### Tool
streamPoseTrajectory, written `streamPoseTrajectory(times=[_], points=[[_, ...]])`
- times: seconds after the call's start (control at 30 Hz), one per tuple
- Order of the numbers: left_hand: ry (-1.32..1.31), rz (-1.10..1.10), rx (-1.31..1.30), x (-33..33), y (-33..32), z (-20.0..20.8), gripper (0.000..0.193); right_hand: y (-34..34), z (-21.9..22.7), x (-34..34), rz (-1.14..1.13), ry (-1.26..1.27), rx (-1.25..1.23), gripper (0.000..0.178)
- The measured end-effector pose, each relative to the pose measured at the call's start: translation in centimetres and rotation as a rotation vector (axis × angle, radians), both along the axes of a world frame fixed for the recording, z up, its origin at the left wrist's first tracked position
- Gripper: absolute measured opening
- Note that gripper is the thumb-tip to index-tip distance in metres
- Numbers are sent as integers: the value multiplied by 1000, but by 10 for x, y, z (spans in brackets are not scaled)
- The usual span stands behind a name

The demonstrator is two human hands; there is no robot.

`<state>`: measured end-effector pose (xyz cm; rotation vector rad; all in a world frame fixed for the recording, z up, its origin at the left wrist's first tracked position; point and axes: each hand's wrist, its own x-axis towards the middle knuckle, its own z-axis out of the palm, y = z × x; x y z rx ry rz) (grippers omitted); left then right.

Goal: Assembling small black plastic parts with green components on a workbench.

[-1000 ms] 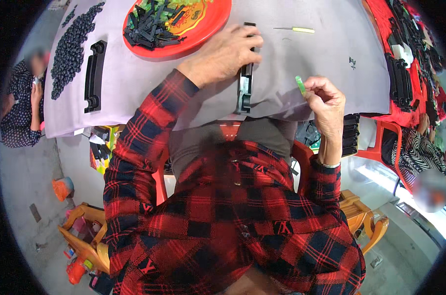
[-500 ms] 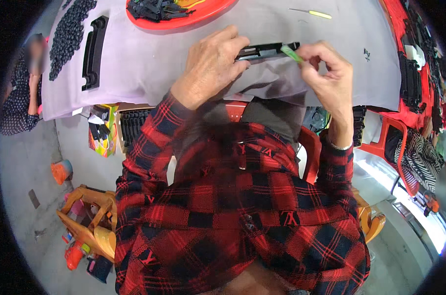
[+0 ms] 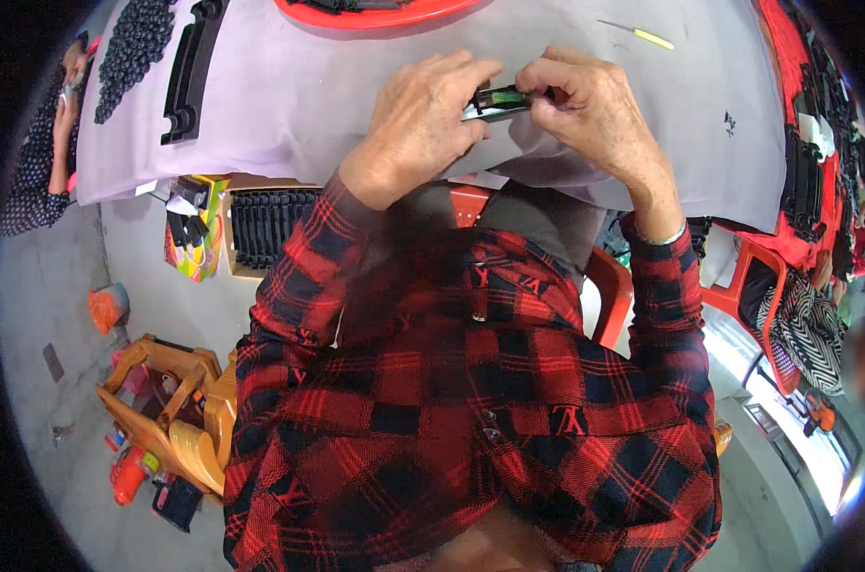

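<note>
My left hand (image 3: 423, 119) grips the left end of a long black plastic part (image 3: 480, 111) above the cloth-covered table. Its fingers lie along the top and the thumb is underneath. On the part's right half, my right hand (image 3: 590, 110) is closed in a pinch with curled fingers. A small flat green piece (image 3: 510, 97) lies against the black part, right at the right fingertips. Those fingers partly hide the green piece and the part's right end. A similar long black part (image 3: 190, 81) lies on the cloth to the left.
A pile of small black round pieces (image 3: 132, 57) lies far left. At the back are a red tray (image 3: 385, 19) of black parts and a thin tool with a yellow handle (image 3: 653, 39). Below the table's edge, a carton (image 3: 230, 250) holds several black parts. Another person's arm (image 3: 62, 133) shows at left.
My right hand has moved left and brought the green piece from above the black part's right end down against it. The whole view has shifted slightly.
</note>
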<state>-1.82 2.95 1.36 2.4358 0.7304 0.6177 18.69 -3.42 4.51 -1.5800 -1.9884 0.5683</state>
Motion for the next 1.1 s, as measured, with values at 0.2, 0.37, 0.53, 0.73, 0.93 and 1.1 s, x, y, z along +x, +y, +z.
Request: streamPoseTrajectory(times=[0.2, 0.37, 0.53, 0.73, 0.93, 1.1], points=[[-95, 33, -162, 2, 3, -7, 67, 4, 1, -7, -8, 25, -17, 20], [-129, 64, -136, 1, 2, -10, 71, -2, 0, -21, -181, 35, 6, 19], [-141, 69, -123, 2, 0, -12, 70, -14, -14, -36, -428, 115, 42, 18], [-143, 78, -68, 2, -4, -9, 56, -17, -28, -50, -629, 150, 114, 17], [-128, 80, 48, -2, -7, -8, 45, -19, -41, -46, -643, 439, 154, 15], [-177, 64, 74, -4, -12, -6, 46, -28, -29, -33, -650, 619, 189, 13]])
